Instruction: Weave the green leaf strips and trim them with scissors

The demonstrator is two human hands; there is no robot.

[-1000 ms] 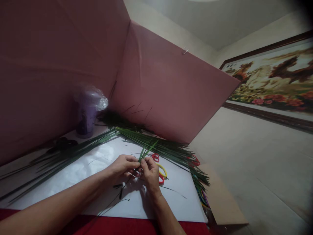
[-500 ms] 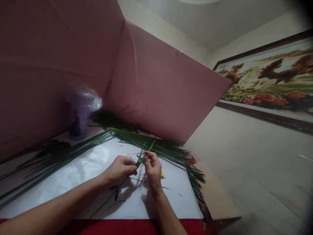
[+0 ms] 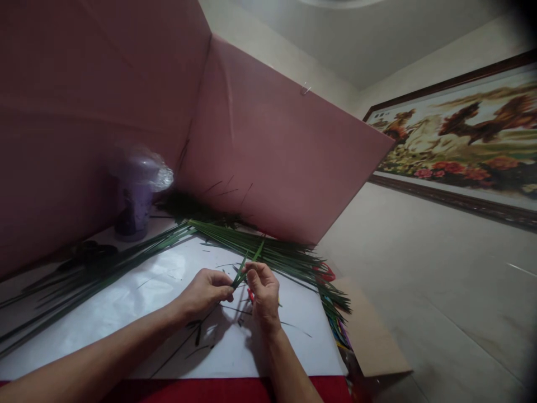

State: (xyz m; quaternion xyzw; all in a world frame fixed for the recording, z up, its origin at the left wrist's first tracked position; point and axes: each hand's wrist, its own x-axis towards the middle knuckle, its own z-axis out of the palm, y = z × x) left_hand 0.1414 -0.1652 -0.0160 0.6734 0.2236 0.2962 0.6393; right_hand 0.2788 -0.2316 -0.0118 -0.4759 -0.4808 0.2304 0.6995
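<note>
Over the white sheet (image 3: pixel 126 308), just short of its far edge, I have both hands meeting on a few narrow green leaf strips (image 3: pixel 248 261). My left hand (image 3: pixel 205 292) comes in from the left with thumb and forefinger pinched on the lower ends of the strips; my right hand (image 3: pixel 260 290) is curled beside it, its fingertips nipping the same strips slightly higher, so the two grips sit almost touching. From that shared pinch the strips fan up and away to the right, their long axis tilted toward the pink backdrop board (image 3: pixel 277 162), with the free tips clear of both hands. Neither hand is plainly nearer; the right sits on the side the tips lean to. Behind the hands, a long bundle of green leaves (image 3: pixel 268 252) lies across the sheet, running from the left toward the table's right edge. Something red shows just under my right hand, too hidden to name. A purple cup (image 3: pixel 136 196) with a clear wrap stands in the far corner, well apart.
</note>
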